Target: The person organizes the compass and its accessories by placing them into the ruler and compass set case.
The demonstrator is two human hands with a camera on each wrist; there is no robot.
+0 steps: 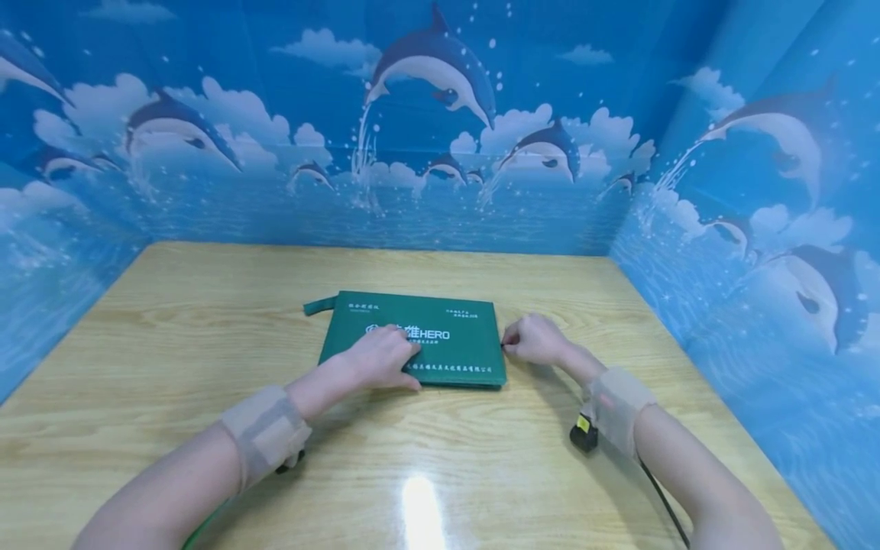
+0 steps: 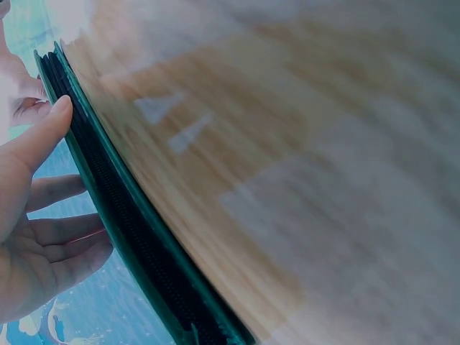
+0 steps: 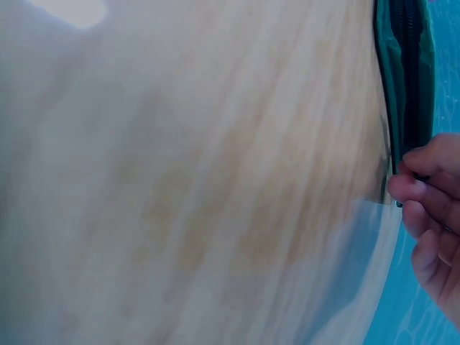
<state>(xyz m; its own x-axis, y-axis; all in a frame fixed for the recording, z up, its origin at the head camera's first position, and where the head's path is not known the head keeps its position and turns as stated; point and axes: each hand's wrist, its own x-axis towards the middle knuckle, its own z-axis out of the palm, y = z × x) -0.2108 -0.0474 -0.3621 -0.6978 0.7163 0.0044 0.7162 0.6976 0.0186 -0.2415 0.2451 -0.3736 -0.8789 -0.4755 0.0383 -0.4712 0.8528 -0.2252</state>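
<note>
A green zippered case with white lettering, including "HERO", lies flat on the table. A short strap sticks out at its back left corner. My left hand rests on the case's top, its fingers extended across the cover and its thumb at the front edge. Along the case's side runs a dark zipper, seen in the left wrist view. At the right edge my right hand pinches the small dark zipper pull between thumb and forefinger; the fingers mostly hide it.
The wood-grained table carries a bright light reflection near its front. A blue dolphin-print curtain surrounds its back and sides. Each wrist wears a wrapped band with a small camera, and cables trail back along the forearms.
</note>
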